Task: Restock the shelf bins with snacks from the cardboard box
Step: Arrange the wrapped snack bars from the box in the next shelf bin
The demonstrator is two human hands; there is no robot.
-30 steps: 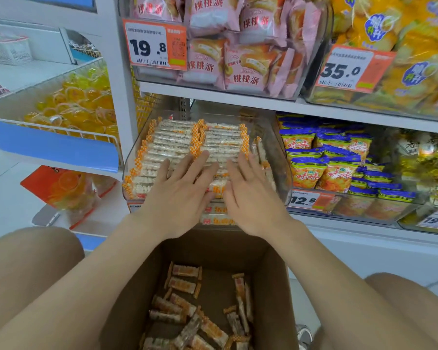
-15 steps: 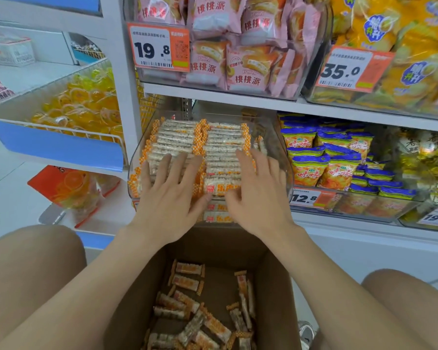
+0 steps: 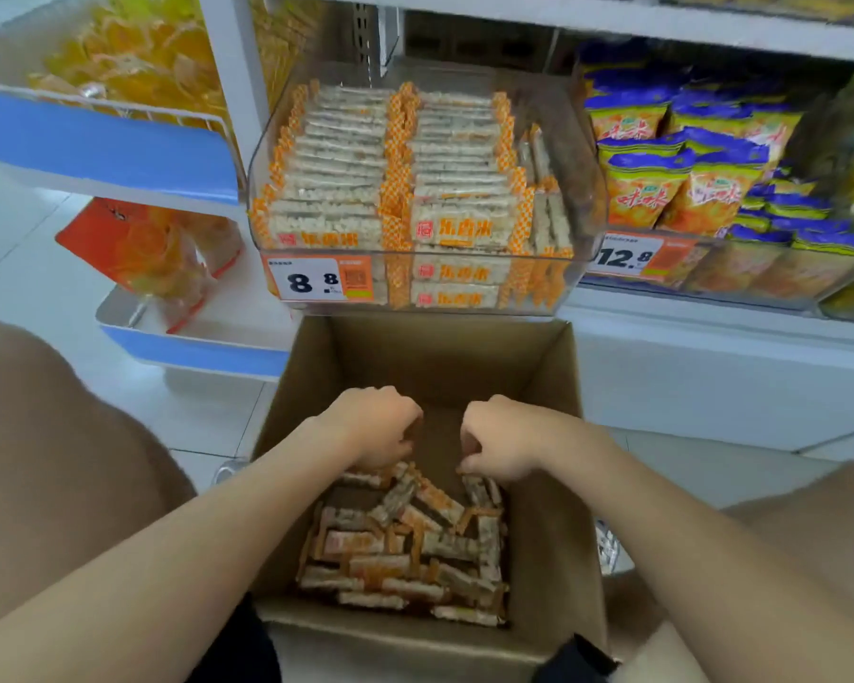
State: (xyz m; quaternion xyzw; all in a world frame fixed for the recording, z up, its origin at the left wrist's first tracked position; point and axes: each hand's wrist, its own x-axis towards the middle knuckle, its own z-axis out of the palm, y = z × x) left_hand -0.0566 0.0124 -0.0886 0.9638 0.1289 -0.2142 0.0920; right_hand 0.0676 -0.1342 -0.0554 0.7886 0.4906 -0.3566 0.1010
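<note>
The open cardboard box [image 3: 553, 386] stands on the floor in front of me, with several orange-and-white snack bars [image 3: 405, 549] loose at its bottom. Both my hands are down inside it. My left hand [image 3: 373, 428] and my right hand [image 3: 501, 438] hang side by side over the far end of the pile, knuckles up and fingers curled down onto the bars. The fingertips are hidden, so a grip cannot be made out. Above the box, the clear shelf bin [image 3: 415, 283] holds two neat rows of the same bars.
A clear bin of yellow-and-blue snack bags [image 3: 686, 189] sits right of the bar bin. At left stand a blue-edged rack of yellow packets [image 3: 119, 56] and an orange bag [image 3: 154, 248]. My knees flank the box on the white tile floor.
Both hands have left the bars in the shelf bin and dropped into the cardboard box. The view has tilted down, so the upper shelf is out of sight.
</note>
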